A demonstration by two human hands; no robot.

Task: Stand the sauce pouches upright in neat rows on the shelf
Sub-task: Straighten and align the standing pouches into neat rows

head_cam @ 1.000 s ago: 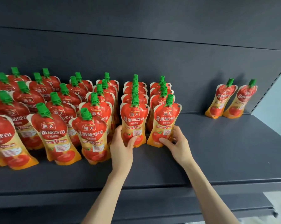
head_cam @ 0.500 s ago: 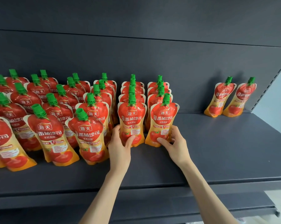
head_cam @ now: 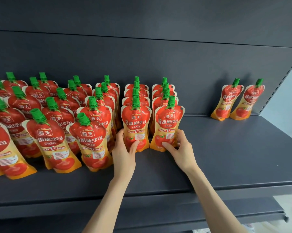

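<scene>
Rightward, shelf (head_cam: 226,148) lies bare; left hand (head_cam: 123,153) clasps one front pouch (head_cam: 136,121), right hand (head_cam: 182,152) its neighbour (head_cam: 169,121).

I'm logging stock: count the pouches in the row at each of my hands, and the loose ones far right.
Row headed by the left front pouch, gripped by the left hand: 4
Row headed by the right front pouch, gripped by the right hand: 4
Leaning pouches at the far right: 2
Total: 10; the crowd further left runs off frame, uncounted.

Dark back panel (head_cam: 158,56) behind — perforated upright (head_cam: 281,83) at rt, pale wall (head_cam: 289,106) beyond.
</scene>
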